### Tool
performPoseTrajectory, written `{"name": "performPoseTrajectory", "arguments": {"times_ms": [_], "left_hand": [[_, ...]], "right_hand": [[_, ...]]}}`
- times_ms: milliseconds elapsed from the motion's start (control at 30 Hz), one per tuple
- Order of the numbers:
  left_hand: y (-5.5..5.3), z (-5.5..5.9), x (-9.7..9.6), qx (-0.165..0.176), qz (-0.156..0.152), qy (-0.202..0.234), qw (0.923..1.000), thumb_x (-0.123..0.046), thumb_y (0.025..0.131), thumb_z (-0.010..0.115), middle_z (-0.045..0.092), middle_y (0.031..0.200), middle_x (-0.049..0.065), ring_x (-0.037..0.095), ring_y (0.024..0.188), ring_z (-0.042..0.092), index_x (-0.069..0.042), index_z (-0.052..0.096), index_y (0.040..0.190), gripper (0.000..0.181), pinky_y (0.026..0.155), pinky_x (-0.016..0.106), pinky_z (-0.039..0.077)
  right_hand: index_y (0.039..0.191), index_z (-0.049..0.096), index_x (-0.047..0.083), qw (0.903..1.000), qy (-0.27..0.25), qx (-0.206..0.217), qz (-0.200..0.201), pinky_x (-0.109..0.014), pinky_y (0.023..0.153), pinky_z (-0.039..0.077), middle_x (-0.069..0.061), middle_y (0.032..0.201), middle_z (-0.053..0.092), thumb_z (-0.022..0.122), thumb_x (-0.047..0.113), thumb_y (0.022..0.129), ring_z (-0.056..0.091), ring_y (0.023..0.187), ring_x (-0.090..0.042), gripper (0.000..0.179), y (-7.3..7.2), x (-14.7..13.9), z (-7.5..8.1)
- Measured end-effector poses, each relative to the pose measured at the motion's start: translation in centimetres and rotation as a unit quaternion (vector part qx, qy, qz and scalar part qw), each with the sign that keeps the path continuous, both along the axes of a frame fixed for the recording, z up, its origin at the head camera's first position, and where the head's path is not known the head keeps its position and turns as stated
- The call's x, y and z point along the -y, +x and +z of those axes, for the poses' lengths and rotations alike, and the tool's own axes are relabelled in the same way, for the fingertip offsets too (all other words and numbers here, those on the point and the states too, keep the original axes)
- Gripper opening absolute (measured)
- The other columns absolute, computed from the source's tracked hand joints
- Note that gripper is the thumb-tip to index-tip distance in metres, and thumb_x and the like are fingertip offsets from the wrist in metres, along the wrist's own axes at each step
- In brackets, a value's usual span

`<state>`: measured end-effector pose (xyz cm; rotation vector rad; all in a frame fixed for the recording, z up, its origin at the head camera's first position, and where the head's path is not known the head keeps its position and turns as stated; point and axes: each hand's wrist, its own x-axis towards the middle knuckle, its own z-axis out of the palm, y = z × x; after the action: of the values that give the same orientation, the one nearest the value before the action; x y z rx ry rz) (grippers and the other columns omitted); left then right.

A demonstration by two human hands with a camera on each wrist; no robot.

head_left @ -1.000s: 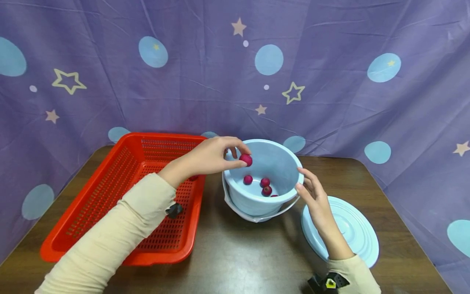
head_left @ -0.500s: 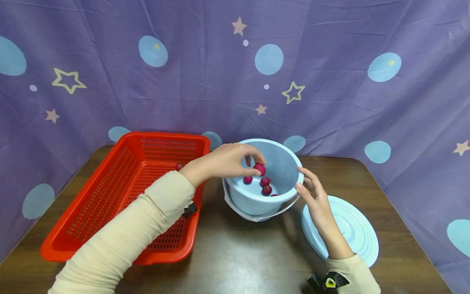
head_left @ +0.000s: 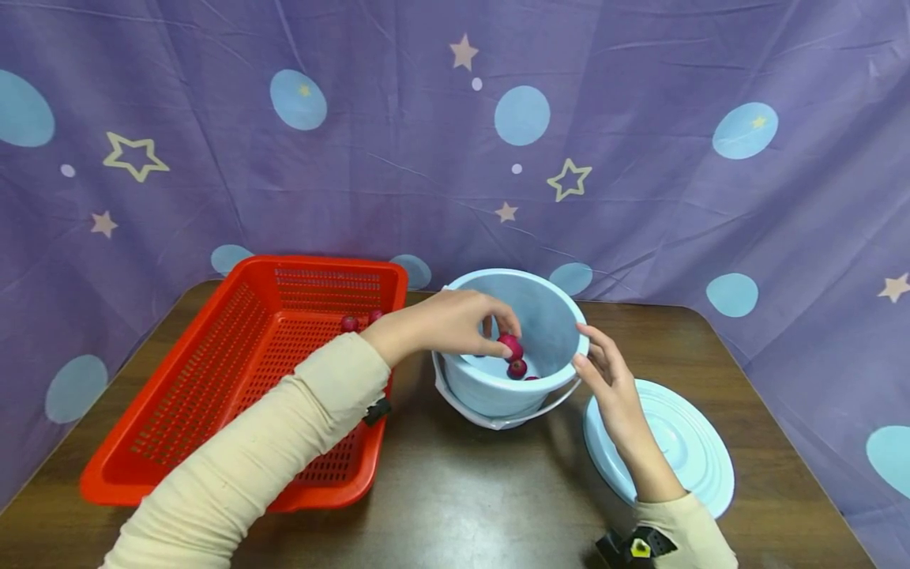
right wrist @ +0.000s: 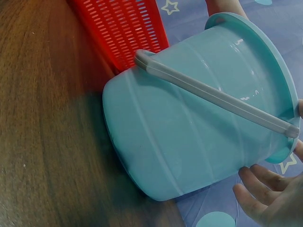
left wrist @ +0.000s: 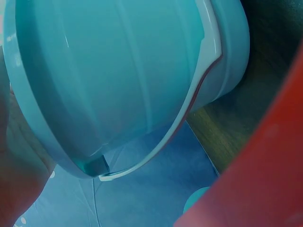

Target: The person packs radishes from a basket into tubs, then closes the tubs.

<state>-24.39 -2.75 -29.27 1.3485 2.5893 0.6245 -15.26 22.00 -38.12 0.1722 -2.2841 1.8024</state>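
In the head view my left hand reaches over the rim of a light blue bucket. Its thumb and fingertips pinch a small round crimson fruit inside the bucket's mouth. Below it, another such fruit, dark red, lies on the bucket's floor, with more partly hidden there. My right hand holds the bucket's right rim between thumb and fingers. In the right wrist view, fingertips of that hand lie along the bucket's outer wall. The left wrist view shows the bucket's side and hanging handle.
To the left stands a red slotted plastic basket, with round red fruits near its right wall, partly behind my left arm. A light blue lid lies on the brown table, under my right forearm. A purple patterned cloth hangs behind.
My left hand has moved right and down with the crimson fruit, from the bucket's left rim into its mouth. Fruits in the basket have come into view. My right hand has stayed put.
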Motion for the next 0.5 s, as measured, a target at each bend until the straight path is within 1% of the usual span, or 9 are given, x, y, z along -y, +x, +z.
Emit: {"name": "performPoseTrajectory", "arguments": {"times_ms": [133, 233, 367, 500], "left_hand": [[-0.1, 0.0, -0.1, -0.001, 0.006, -0.004, 1.0, -0.035, 0.089, 0.074, 0.064, 0.092, -0.017, 0.003, 0.085, 0.059, -0.03, 0.072, 0.105, 0.017, 0.077, 0.024, 0.047], [-0.1, 0.0, -0.1, 0.001, 0.008, -0.008, 0.9999, -0.035, 0.089, 0.074, 0.065, 0.093, -0.017, 0.001, 0.085, 0.06, -0.029, 0.071, 0.108, 0.02, 0.078, 0.025, 0.047], [-0.1, 0.4, 0.2, 0.003, 0.012, -0.014, 0.9998, -0.035, 0.09, 0.073, 0.066, 0.097, -0.018, 0.0, 0.088, 0.06, -0.028, 0.07, 0.112, 0.023, 0.08, 0.027, 0.047], [-0.2, 1.0, 1.0, 0.004, 0.02, -0.016, 0.9997, -0.033, 0.089, 0.074, 0.067, 0.101, -0.016, 0.003, 0.091, 0.061, -0.028, 0.07, 0.113, 0.025, 0.082, 0.029, 0.047]], "right_hand": [[0.147, 0.043, 0.01, 1.0, 0.001, 0.004, 0.001, -0.02, 0.094, 0.038, -0.023, 0.133, 0.055, 0.052, 0.013, 0.102, 0.053, 0.118, -0.019, 0.046, 0.0, -0.1, 0.0], [0.147, 0.043, 0.011, 1.0, 0.001, 0.008, 0.002, -0.022, 0.095, 0.038, -0.022, 0.133, 0.054, 0.052, 0.013, 0.102, 0.052, 0.119, -0.018, 0.046, 0.0, -0.1, 0.0], [0.147, 0.043, 0.011, 0.9999, 0.002, 0.011, 0.0, -0.022, 0.095, 0.038, -0.021, 0.134, 0.054, 0.052, 0.014, 0.102, 0.052, 0.119, -0.018, 0.046, 0.0, -0.1, 0.1], [0.147, 0.043, 0.012, 0.9999, 0.004, 0.012, -0.002, -0.022, 0.096, 0.038, -0.021, 0.134, 0.054, 0.052, 0.014, 0.102, 0.052, 0.119, -0.017, 0.046, 0.1, -0.1, 0.1]]}}
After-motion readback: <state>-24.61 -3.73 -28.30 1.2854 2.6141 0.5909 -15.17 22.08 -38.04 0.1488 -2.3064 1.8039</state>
